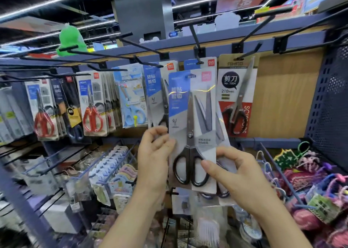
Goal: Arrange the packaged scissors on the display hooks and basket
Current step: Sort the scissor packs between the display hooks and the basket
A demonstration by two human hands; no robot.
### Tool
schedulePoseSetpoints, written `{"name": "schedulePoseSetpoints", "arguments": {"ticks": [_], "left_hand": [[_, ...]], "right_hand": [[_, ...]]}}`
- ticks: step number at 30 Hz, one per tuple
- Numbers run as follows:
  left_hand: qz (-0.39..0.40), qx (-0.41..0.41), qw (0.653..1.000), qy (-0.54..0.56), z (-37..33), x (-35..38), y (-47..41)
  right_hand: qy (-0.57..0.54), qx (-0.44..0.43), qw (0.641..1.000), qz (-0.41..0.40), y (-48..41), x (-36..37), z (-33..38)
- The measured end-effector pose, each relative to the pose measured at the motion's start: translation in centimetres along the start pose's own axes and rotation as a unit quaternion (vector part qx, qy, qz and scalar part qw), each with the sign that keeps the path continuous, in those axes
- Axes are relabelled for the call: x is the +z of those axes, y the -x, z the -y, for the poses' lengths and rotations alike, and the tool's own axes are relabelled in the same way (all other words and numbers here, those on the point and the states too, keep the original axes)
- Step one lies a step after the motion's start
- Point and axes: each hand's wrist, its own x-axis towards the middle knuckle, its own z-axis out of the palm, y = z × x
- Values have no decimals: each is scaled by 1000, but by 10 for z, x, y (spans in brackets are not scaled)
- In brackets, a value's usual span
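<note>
A blue-and-grey pack of black-handled scissors is held up in front of the shelf, below a black display hook. My right hand pinches the pack's lower right part, thumb over the handle area. At the pack's left edge my left hand has loosely curled fingers; whether it grips is unclear. More packs of the same kind hang behind it. Another such pack hangs to the left, and a red-and-brown 210 mm scissors pack hangs to the right.
Red-handled scissors packs and a light blue scissors pack hang further left. Several bare hooks jut out overhead. A blue perforated side panel bounds the right. Wire racks of small goods and yarn items sit below.
</note>
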Motion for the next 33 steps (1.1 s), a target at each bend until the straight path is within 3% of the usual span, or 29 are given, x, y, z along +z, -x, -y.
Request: {"name": "schedulePoseSetpoints", "arguments": {"ticks": [3,8,13,18,23,28,33], "left_hand": [[10,35,998,45,-39,-6,-24],[10,120,991,-51,-91,-6,-61],[-21,216,973,-80,-118,-8,-85],[-20,162,984,-75,-112,-17,-96],[-15,174,981,-83,-113,-27,-100],[29,101,992,-66,-105,-33,-108],[52,123,978,-160,-89,-41,-92]], "right_hand": [[40,-28,998,32,-3,5,3],[4,-50,998,46,-14,30,13],[-56,-67,996,29,-32,48,34],[-41,-64,997,18,-38,60,40],[-39,-60,997,13,-37,68,37],[-64,-32,997,7,-36,76,38],[-72,-11,996,-47,-48,81,34]]}}
